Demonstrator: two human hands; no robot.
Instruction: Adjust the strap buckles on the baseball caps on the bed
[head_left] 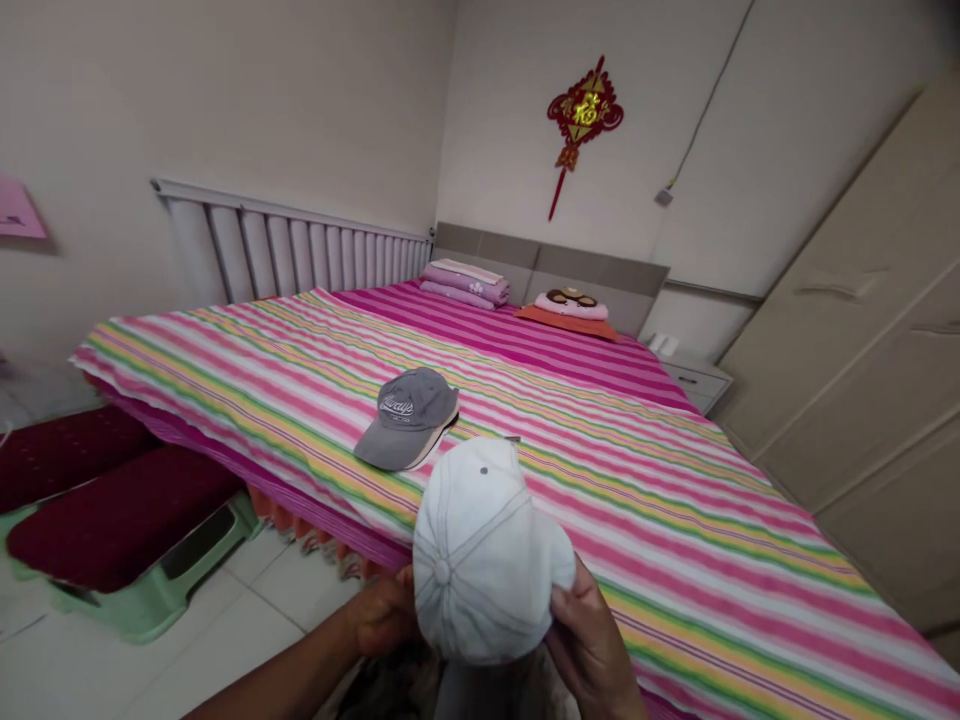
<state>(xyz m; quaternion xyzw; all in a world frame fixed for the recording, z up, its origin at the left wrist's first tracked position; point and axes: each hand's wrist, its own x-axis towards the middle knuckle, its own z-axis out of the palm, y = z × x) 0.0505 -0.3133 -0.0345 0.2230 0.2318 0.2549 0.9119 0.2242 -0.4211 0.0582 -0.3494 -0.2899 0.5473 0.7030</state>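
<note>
A pale, nearly white baseball cap [480, 550] is held up in front of me at the bed's near edge, its crown and top button facing me. My left hand [386, 612] grips it at the left side, with the fingertips hidden behind the cap. On the right, my right hand [589, 635] is closed on the cap beside its brim, thumb on the near side. Just beyond it, a grey baseball cap [412, 415] with white lettering lies on the striped bed sheet [270, 350], brim towards the lower left.
Folded purple bedding [465, 285] and a pink pillow with a cartoon face [571, 304] lie by the headboard [487, 250]. Green stools with dark red covers [127, 510] stand at the left. A nightstand [694, 378] and wardrobe [862, 330] are on the right.
</note>
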